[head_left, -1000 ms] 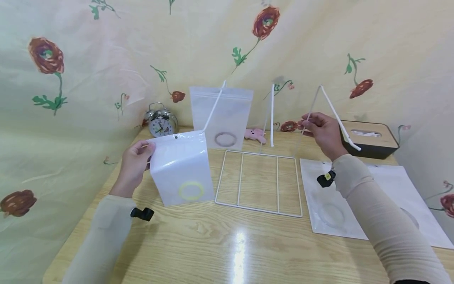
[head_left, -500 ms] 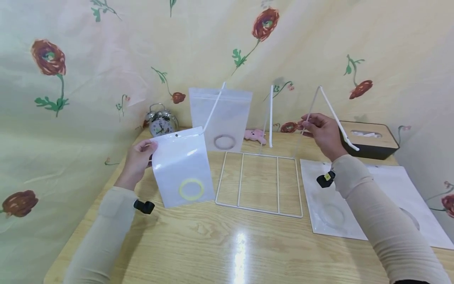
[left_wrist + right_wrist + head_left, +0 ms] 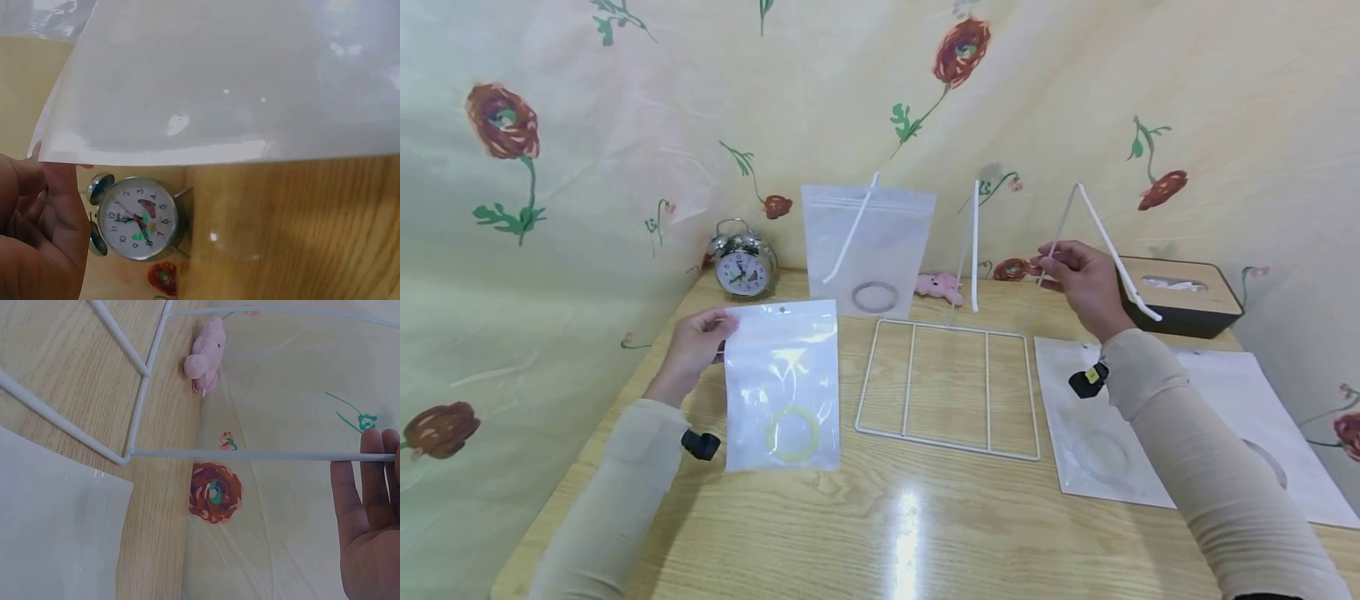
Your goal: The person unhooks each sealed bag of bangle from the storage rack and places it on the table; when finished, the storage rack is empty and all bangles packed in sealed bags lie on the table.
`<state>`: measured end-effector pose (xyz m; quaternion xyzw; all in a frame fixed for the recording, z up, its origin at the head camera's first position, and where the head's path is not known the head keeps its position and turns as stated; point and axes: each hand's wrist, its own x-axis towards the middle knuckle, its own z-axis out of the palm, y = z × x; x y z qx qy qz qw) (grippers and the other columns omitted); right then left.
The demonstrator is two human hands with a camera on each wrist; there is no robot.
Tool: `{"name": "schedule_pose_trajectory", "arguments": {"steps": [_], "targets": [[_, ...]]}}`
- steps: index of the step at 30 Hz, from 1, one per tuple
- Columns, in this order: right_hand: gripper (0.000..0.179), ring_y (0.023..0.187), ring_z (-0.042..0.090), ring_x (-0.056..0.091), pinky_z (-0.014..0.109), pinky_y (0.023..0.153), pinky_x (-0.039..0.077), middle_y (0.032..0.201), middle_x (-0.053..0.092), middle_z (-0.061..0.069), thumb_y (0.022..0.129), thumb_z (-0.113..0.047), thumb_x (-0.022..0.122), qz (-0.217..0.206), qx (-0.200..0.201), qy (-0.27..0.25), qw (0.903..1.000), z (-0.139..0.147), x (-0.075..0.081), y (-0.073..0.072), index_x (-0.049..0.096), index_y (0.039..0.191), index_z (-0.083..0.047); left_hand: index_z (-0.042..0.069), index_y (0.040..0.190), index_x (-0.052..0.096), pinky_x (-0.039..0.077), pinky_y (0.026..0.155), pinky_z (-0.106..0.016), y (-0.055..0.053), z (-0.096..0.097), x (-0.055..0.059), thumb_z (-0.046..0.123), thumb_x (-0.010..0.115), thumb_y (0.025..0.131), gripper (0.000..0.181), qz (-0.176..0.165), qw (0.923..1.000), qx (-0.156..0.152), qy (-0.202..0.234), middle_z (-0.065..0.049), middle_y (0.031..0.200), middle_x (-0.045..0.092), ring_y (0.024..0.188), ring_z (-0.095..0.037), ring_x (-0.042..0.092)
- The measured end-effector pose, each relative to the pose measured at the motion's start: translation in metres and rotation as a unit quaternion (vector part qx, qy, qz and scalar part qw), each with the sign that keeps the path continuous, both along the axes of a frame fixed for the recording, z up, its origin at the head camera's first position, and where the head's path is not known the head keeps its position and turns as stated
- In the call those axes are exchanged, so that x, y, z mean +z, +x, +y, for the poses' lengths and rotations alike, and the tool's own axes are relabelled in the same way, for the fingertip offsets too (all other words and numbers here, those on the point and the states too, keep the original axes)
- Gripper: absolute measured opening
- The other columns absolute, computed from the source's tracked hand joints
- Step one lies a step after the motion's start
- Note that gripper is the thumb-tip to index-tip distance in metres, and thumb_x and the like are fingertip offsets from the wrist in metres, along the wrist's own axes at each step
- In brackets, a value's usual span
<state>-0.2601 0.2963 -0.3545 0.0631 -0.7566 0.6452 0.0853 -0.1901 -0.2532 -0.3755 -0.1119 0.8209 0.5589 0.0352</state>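
Note:
My left hand (image 3: 700,342) pinches the upper left edge of a white zip bag (image 3: 756,375) with a yellow ring (image 3: 793,458) inside. The bag hangs nearly flat, apart from the rack and left of its base. My right hand (image 3: 1082,279) holds the thin right upright of a white wire rack (image 3: 987,387) between thumb and fingers, as the right wrist view also shows. Three slanting arms top the rack; the left arm (image 3: 853,229) ends just above the held bag. Behind that arm, another white bag (image 3: 868,217) with a dark ring hangs, hiding the left upright.
More white bags with rings (image 3: 1075,417) lie on the table at right, partly under my right forearm. Behind them stands a black tissue box (image 3: 1195,321) with a wooden lid. An alarm clock (image 3: 743,271) stands at back left, and a pink plush toy (image 3: 936,286) behind the rack.
The bag in my left hand has come away from the tip of the rack's left arm, dropped lower and straightened from its bent shape. My right hand has stayed on the upright.

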Motion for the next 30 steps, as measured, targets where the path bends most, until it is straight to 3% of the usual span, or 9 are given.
{"name": "schedule_pose_trajectory", "arguments": {"steps": [6, 11, 17, 21, 26, 30], "targets": [[0.015, 0.091, 0.011, 0.07, 0.024, 0.077, 0.06, 0.097, 0.072, -0.003, 0.097, -0.012, 0.065, 0.005, 0.005, -0.015, 0.9999, 0.0, 0.002, 0.002, 0.069, 0.11, -0.007, 0.004, 0.135, 0.059, 0.06, 0.078, -0.027, -0.006, 0.007, -0.012, 0.028, 0.055, 0.105, 0.038, -0.025, 0.9981, -0.036, -0.043, -0.014, 0.118, 0.058, 0.093, -0.022, 0.06], [0.014, 0.09, 0.011, 0.07, 0.024, 0.077, 0.06, 0.098, 0.072, 0.0, 0.096, -0.011, 0.066, 0.003, 0.012, -0.033, 0.9994, 0.0, 0.003, 0.002, 0.069, 0.109, -0.006, 0.004, 0.139, 0.056, 0.059, 0.078, -0.027, -0.014, 0.011, -0.022, 0.027, 0.055, 0.106, 0.041, -0.037, 0.9952, -0.054, -0.073, -0.015, 0.119, 0.058, 0.095, -0.022, 0.059], [0.014, 0.093, 0.015, 0.071, 0.025, 0.078, 0.06, 0.1, 0.072, 0.005, 0.096, -0.011, 0.066, 0.008, 0.008, -0.031, 0.9995, 0.001, 0.003, 0.003, 0.07, 0.109, -0.006, 0.003, 0.142, 0.054, 0.058, 0.077, -0.029, -0.032, 0.023, -0.032, 0.027, 0.055, 0.105, 0.044, -0.046, 0.9904, -0.064, -0.114, -0.02, 0.131, 0.057, 0.1, -0.025, 0.059], [0.013, 0.091, 0.012, 0.07, 0.025, 0.078, 0.06, 0.1, 0.072, 0.004, 0.097, -0.011, 0.065, 0.008, 0.013, -0.033, 0.9993, 0.002, 0.002, 0.004, 0.069, 0.109, -0.006, 0.001, 0.14, 0.054, 0.057, 0.088, -0.04, -0.047, 0.032, -0.038, 0.026, 0.053, 0.106, 0.042, -0.047, 0.9857, -0.075, -0.143, -0.022, 0.135, 0.054, 0.11, -0.032, 0.058], [0.014, 0.093, 0.014, 0.07, 0.025, 0.079, 0.06, 0.102, 0.071, 0.005, 0.098, -0.012, 0.065, 0.002, 0.017, -0.021, 0.9996, 0.002, 0.002, 0.003, 0.069, 0.11, -0.006, 0.0, 0.141, 0.053, 0.042, 0.109, -0.049, -0.061, 0.04, -0.045, 0.026, 0.051, 0.106, 0.044, -0.048, 0.9792, -0.088, -0.177, -0.024, 0.14, 0.052, 0.128, -0.039, 0.049], [0.016, 0.094, 0.013, 0.069, 0.026, 0.081, 0.06, 0.103, 0.07, 0.003, 0.098, -0.014, 0.063, -0.002, 0.022, -0.004, 0.9997, 0.002, 0.001, 0.0, 0.068, 0.112, -0.007, -0.001, 0.14, 0.054, 0.037, 0.113, -0.05, -0.07, 0.044, -0.047, 0.026, 0.052, 0.105, 0.045, -0.038, 0.9789, -0.08, -0.184, -0.025, 0.14, 0.052, 0.131, -0.041, 0.046]]}}
